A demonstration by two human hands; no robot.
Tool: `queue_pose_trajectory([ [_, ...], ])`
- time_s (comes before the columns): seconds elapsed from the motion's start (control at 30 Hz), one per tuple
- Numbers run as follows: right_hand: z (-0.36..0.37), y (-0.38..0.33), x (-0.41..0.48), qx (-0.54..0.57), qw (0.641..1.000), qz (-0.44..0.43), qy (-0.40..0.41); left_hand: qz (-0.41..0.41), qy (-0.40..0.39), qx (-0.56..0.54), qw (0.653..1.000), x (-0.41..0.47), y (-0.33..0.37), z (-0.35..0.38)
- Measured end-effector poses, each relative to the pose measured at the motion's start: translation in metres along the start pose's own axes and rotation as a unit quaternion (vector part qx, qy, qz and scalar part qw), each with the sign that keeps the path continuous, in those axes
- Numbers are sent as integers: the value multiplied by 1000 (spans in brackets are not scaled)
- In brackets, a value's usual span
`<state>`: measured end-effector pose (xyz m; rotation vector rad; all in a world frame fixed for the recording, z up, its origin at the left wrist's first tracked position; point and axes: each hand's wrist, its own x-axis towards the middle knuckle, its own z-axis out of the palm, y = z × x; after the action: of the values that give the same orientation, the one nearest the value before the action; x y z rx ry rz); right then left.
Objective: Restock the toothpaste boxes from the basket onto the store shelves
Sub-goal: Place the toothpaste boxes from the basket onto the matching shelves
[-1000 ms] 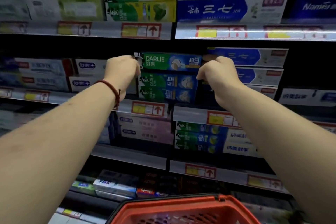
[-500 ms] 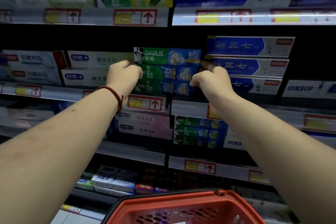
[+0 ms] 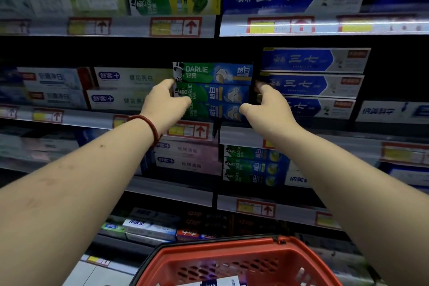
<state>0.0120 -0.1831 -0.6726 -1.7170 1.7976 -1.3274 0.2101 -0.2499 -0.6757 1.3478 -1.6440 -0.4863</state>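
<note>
A stack of three green-and-blue Darlie toothpaste boxes (image 3: 212, 90) sits on the middle shelf (image 3: 69, 118). My left hand (image 3: 162, 103) is at the stack's left end, fingers against the end and thumb lying over the front of the middle box. My right hand (image 3: 271, 109) is at the right end, its fingers spread and its thumb touching the lower boxes. Neither hand lifts a box. The red basket (image 3: 209, 249) is below me at the bottom edge, with a white-and-blue box (image 3: 216, 282) partly visible inside.
White boxes (image 3: 130, 78) stand left of the stack and blue-and-white boxes (image 3: 311, 83) right of it. Shelves above and below are filled with more toothpaste boxes, and price strips with red arrows (image 3: 190, 131) run along each shelf edge.
Both hands have dropped from the ends of the top Darlie box to the two boxes under it, and their fingers have uncurled. The top box stays on the stack.
</note>
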Motion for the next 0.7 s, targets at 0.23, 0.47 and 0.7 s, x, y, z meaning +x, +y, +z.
queue_pose_trajectory([
  [0.23, -7, 1, -41, -108, 987, -120, -24, 75, -71, 112, 988, -53, -3, -14],
  [0.47, -6, 17, -96, -176, 970, -139, -90, 65, -115, 110, 985, -120, -39, -13],
  [0.7, 17, 66, -162, -182, 964, -105, -166, 55, -192, 140, 970, -195, -87, 2],
])
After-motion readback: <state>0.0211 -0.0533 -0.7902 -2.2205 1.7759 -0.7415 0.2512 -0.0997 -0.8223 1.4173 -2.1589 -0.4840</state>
